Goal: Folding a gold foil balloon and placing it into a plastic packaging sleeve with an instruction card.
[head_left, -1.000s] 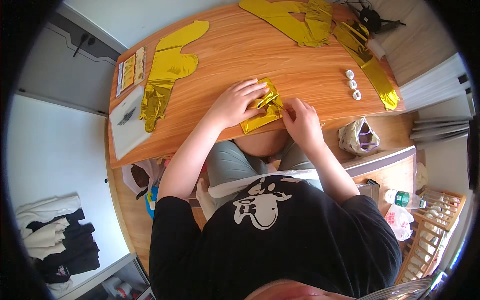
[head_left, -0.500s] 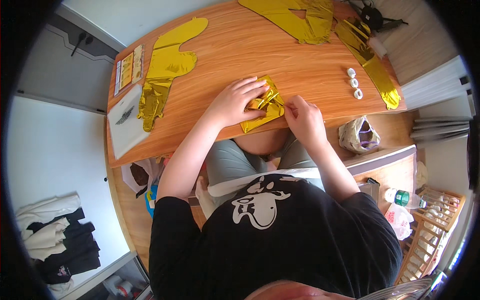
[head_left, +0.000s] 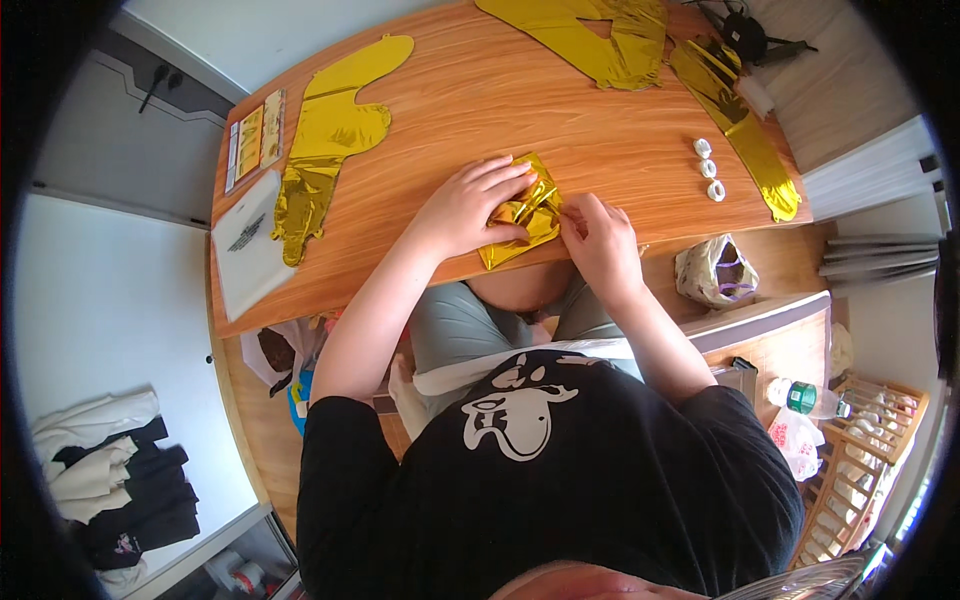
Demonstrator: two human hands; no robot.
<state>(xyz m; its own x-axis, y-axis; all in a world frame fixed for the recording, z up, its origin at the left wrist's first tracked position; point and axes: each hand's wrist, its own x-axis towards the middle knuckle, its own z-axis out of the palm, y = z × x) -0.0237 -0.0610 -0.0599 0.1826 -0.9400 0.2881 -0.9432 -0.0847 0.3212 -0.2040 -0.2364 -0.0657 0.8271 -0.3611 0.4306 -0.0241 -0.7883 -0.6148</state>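
Slightly leftward of its place in the earlier frame, the right hand point(head_left: 603, 235) is now set at the right edge of the folded gold foil point(head_left: 538, 210), which is laid near the close edge of the wooden table point(head_left: 440, 110). Its fingertips are drawn together there; whether a layer is pinched between them cannot be told. From those fingertips the foil is spread leftward, its long axis pointed away from the body and tipped a little to the right, so a long side rather than an end is met. Its left part is covered by the left hand point(head_left: 470, 207), fingers extended and thumb parted from them; by that hand the foil is apparently held down, not clasped.

Well left of the foil, a translucent plastic sleeve point(head_left: 240, 280) is laid. Well to its right, three small white rolls point(head_left: 706, 169) are lined up. Beyond it, to the left, a flat gold foil balloon point(head_left: 342, 125) is spread; farthest beyond, toward the right, a second balloon with a triangular opening point(head_left: 630, 50) is placed.
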